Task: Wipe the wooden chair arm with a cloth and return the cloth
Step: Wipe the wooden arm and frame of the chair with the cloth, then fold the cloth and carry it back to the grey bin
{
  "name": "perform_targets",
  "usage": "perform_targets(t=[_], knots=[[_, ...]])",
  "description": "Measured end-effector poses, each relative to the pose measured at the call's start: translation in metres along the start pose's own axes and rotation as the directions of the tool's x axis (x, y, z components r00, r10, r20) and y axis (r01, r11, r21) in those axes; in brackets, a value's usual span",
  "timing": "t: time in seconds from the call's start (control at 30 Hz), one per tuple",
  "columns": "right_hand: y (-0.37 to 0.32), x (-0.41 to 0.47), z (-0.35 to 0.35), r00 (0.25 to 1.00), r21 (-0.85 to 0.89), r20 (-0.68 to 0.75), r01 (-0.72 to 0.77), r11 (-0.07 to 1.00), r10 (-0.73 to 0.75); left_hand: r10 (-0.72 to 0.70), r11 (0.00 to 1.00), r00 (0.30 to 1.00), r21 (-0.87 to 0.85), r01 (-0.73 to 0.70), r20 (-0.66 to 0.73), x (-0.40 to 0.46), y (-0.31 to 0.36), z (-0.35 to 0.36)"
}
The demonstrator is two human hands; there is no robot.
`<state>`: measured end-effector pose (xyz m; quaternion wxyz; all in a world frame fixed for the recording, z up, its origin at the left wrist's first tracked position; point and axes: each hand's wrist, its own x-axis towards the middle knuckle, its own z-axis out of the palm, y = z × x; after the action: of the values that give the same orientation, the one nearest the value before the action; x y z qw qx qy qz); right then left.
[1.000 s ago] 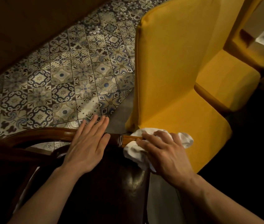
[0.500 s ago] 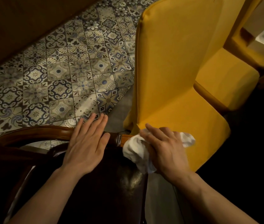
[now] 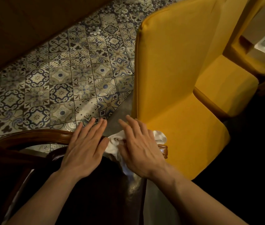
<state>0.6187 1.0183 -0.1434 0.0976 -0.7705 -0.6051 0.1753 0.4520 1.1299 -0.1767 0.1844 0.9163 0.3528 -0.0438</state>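
Observation:
A curved, polished wooden chair arm [image 3: 36,135] runs from the lower left to a carved end [image 3: 164,150] at the centre. My left hand [image 3: 84,148] lies flat on the rail, fingers together, holding nothing. Right beside it my right hand [image 3: 139,151] presses a crumpled white cloth [image 3: 115,140] onto the rail, palm down with fingers spread. The cloth bulges out on both sides of that hand; most of it is hidden under the palm. The two hands almost touch.
A dark leather chair back [image 3: 88,192] fills the bottom. Close on the right stands a yellow upholstered chair [image 3: 177,78], with a second yellow seat [image 3: 225,85] behind it. Patterned floor tiles [image 3: 55,86] spread to the left, bordered by a dark wooden wall [image 3: 31,21].
My right hand has slid the cloth left along the rail toward my left hand, uncovering the carved end of the arm. My left hand has stayed in place.

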Motion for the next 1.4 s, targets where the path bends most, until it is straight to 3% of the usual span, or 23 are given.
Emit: perform_targets(t=[0.2, 0.33, 0.47, 0.7, 0.97, 1.2, 1.4], knots=[[0.014, -0.023, -0.012, 0.99, 0.002, -0.1, -0.099, 0.995, 0.099, -0.022, 0.988, 0.997, -0.154, 0.033, 0.069, 0.003, -0.003, -0.005], [0.021, -0.032, -0.018, 0.998, 0.04, -0.006, -0.066, 0.997, 0.066, -0.002, 0.955, 1.0, -0.296, -0.003, -0.016, -0.006, 0.016, -0.015], [0.034, -0.032, -0.029, 0.997, 0.106, 0.056, -0.053, 0.993, 0.047, 0.063, 0.968, 0.996, -0.242, -0.074, -0.055, -0.019, 0.049, -0.009], [0.038, -0.035, -0.051, 0.999, 0.109, -0.022, -0.025, 0.994, 0.027, -0.055, 0.987, 0.979, -0.158, 0.024, -0.195, -0.016, 0.075, -0.035], [0.007, -0.03, -0.147, 0.985, 0.046, -0.149, 0.089, 0.995, -0.081, -0.102, 0.989, 0.954, -0.132, 0.066, -0.282, -0.029, 0.099, -0.143], [-0.061, -0.017, -0.266, 0.908, -0.009, -0.315, 0.29, 0.957, -0.278, -0.164, 0.986, 0.859, -0.06, 0.154, -0.485, -0.066, 0.116, -0.274], [-0.118, -0.026, -0.35, 0.825, -0.072, -0.39, 0.415, 0.907, -0.408, -0.132, 0.981, 0.77, 0.029, 0.191, -0.624, -0.111, 0.132, -0.372]])
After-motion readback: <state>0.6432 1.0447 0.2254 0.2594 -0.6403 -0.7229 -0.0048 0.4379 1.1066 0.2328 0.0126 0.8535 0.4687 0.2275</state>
